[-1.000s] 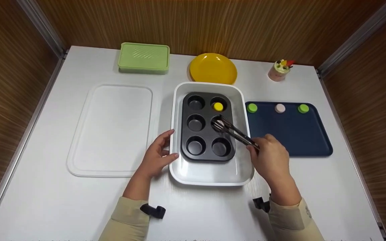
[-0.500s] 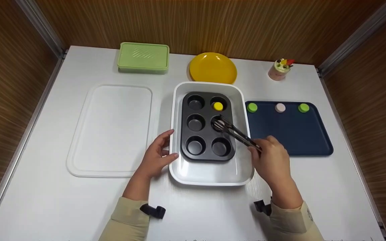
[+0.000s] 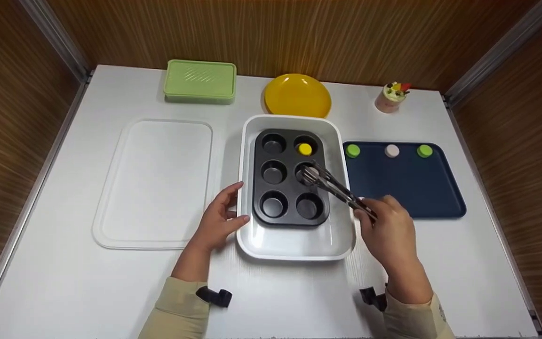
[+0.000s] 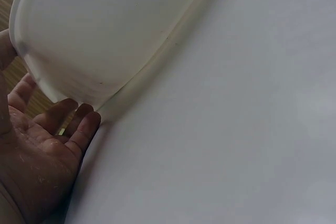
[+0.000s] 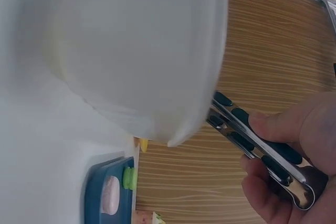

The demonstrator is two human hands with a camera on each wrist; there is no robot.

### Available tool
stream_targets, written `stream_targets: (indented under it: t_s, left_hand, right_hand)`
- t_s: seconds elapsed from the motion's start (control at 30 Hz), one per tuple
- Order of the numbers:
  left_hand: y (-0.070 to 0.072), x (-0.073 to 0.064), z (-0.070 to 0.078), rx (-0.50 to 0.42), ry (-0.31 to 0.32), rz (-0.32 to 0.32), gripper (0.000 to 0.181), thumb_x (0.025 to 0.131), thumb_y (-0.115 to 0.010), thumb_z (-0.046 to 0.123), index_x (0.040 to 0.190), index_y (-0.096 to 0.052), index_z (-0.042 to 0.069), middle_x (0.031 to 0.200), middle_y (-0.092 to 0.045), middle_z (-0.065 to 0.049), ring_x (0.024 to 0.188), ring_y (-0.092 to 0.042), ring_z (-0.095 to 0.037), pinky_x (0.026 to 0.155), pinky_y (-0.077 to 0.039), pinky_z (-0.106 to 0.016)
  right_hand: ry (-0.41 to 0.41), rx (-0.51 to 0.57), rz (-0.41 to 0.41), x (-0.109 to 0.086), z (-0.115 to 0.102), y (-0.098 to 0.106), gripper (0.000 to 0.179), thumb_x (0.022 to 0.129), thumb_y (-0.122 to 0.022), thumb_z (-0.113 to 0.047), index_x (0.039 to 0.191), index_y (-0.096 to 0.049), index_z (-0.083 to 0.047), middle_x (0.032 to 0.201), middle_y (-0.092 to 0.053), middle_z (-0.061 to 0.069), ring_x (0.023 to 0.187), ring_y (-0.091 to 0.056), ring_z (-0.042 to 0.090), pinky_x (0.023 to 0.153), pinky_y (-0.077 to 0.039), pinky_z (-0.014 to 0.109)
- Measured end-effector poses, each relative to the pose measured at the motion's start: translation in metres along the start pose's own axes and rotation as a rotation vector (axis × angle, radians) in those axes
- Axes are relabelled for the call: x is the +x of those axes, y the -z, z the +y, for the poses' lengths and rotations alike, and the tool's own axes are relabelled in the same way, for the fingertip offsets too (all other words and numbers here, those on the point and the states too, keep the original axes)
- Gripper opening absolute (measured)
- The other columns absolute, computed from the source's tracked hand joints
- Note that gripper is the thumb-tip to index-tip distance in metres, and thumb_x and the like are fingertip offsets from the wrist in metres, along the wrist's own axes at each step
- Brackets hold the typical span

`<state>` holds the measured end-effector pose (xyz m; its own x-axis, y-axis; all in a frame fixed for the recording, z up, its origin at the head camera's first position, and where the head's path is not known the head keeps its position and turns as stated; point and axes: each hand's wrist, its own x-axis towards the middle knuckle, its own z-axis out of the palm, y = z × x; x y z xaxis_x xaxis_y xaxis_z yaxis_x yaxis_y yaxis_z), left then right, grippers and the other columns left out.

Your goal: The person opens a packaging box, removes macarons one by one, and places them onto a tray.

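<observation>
My right hand grips kitchen tongs near their rear end; the right wrist view shows my thumb and fingers around the metal arms with dark inserts. Over the middle-right cup of a black muffin tin, a pale pink disc shows between the tong tips. The tin lies inside a white rectangular bin. My left hand rests against the bin's left side. The left wrist view has spread fingers touching its outer wall. A yellow round piece sits in the back-right cup.
On the right, a navy tray carries two green round pieces and a pink one. A white lid lies at left. Behind stand a green lidded box, a yellow plate and a dessert cup.
My right hand has shifted slightly right and toward me, drawing the tongs along. The pale disc shows a little farther right between the tips. My left hand stays in place.
</observation>
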<state>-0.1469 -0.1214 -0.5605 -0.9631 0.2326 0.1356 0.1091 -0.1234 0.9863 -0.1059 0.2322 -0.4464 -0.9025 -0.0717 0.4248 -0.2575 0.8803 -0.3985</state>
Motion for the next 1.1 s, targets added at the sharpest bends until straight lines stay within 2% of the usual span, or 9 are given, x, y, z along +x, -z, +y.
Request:
stream_targets:
  t_s: [0.4, 0.73, 1.0, 1.1]
  left_hand:
    - [-0.001, 0.000, 0.000, -0.010, 0.007, 0.006, 0.077, 0.086, -0.074, -0.010, 0.156, -0.043, -0.005, 0.144, -0.057, -0.030, 0.130, -0.056, -0.043, 0.094, -0.057, -0.033]
    - [-0.001, 0.000, 0.001, -0.017, 0.009, 0.009, 0.076, 0.086, -0.074, -0.010, 0.156, -0.042, -0.006, 0.146, -0.055, -0.030, 0.130, -0.055, -0.043, 0.094, -0.057, -0.032]
    - [-0.001, 0.000, 0.000, -0.006, 0.005, 0.002, 0.075, 0.088, -0.074, -0.009, 0.156, -0.042, -0.006, 0.143, -0.057, -0.030, 0.129, -0.056, -0.044, 0.095, -0.057, -0.033]
    - [-0.001, 0.000, 0.002, -0.002, 0.007, 0.002, 0.076, 0.087, -0.074, -0.009, 0.156, -0.042, -0.005, 0.143, -0.057, -0.030, 0.128, -0.057, -0.044, 0.095, -0.057, -0.033]
  right_hand:
    - [0.029, -0.006, 0.078, -0.007, -0.001, 0.018, 0.020, 0.080, -0.085, 0.008, 0.099, -0.080, 0.005, 0.079, -0.062, 0.014, 0.062, -0.055, 0.025, 0.056, -0.046, 0.044]
    - [0.043, -0.007, 0.134, -0.014, 0.001, 0.033, 0.023, 0.078, -0.086, 0.008, 0.100, -0.080, 0.005, 0.080, -0.063, 0.016, 0.063, -0.057, 0.028, 0.057, -0.046, 0.046]
    - [0.024, -0.007, 0.201, -0.019, 0.007, 0.048, 0.025, 0.078, -0.086, 0.010, 0.102, -0.080, 0.006, 0.079, -0.063, 0.016, 0.062, -0.056, 0.027, 0.060, -0.039, 0.025]
    - [0.010, -0.015, 0.211, -0.021, 0.010, 0.053, 0.025, 0.079, -0.086, 0.009, 0.103, -0.080, 0.007, 0.080, -0.064, 0.017, 0.063, -0.059, 0.029, 0.061, -0.039, 0.022]
